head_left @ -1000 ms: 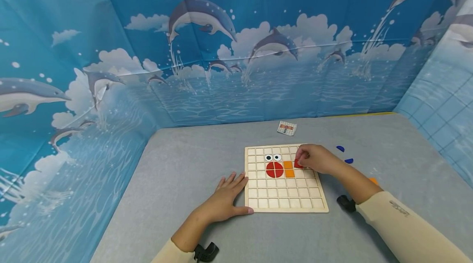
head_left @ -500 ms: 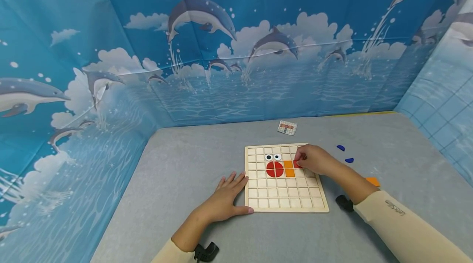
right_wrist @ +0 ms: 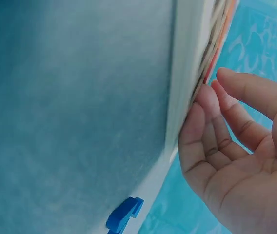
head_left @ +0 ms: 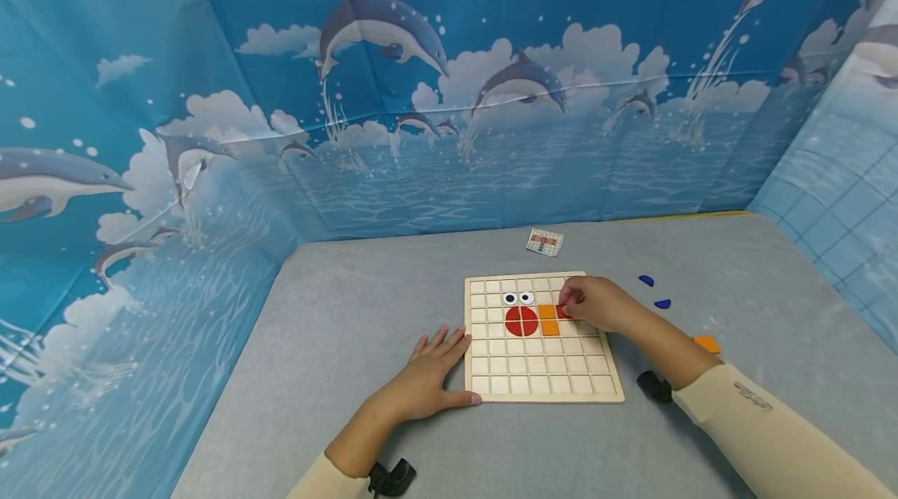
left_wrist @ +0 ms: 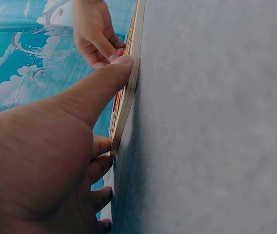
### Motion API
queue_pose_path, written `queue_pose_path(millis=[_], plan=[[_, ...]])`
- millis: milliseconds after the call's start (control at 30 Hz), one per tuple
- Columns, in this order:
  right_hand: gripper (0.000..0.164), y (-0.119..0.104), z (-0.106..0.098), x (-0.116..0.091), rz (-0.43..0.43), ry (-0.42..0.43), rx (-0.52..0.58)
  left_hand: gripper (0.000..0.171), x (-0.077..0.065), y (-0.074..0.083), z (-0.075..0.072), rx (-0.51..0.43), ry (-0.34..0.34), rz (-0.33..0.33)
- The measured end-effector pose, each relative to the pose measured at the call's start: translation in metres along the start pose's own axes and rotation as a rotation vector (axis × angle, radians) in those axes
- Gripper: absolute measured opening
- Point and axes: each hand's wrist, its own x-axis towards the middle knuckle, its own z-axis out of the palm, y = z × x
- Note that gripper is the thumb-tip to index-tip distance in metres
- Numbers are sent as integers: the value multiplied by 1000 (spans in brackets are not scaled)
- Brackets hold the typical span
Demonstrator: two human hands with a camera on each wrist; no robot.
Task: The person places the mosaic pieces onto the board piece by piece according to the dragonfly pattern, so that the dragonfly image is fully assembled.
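A wooden grid board point(head_left: 537, 387) lies flat on the grey table. On it are two eye tiles point(head_left: 517, 299), a red circle of quarter pieces point(head_left: 521, 321) and two orange square tiles point(head_left: 549, 320). My right hand point(head_left: 596, 302) is over the board's right part, thumb and fingertips at a red tile point(head_left: 563, 312) right of the orange squares; the fingers partly cover it. In the right wrist view the right hand point(right_wrist: 241, 136) has its fingertips low against the board edge. My left hand point(head_left: 428, 378) lies spread at the board's left side, its thumb touching the near-left corner point(left_wrist: 130, 87).
A small pattern card point(head_left: 545, 242) lies behind the board. To the right are two blue half-round pieces point(head_left: 654, 292) and an orange piece point(head_left: 707, 345), partly hidden by the right forearm. A dolphin-print curtain point(head_left: 449, 132) hangs around the table.
My right hand has shifted slightly, bringing the red tile a little left and level beside the orange squares. The orange piece near the forearm shows more. My left hand stays in place.
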Motion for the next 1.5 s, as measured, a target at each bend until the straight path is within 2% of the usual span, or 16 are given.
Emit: queue_pose_path(millis=[133, 467, 833, 1067, 1500], plan=[[10, 0, -7, -6, 16, -2, 52, 97, 0, 0, 0, -1, -1, 0], [29, 9, -37, -23, 35, 75, 142, 97, 0, 1, 0, 2, -3, -1], [41, 23, -67, -54, 69, 144, 173, 97, 0, 1, -1, 5, -3, 2], [41, 38, -70, -71, 98, 142, 158, 96, 1, 1, 0, 1, -8, 6], [46, 70, -64, -94, 151, 44, 126, 96, 0, 0, 0, -7, -3, 7]])
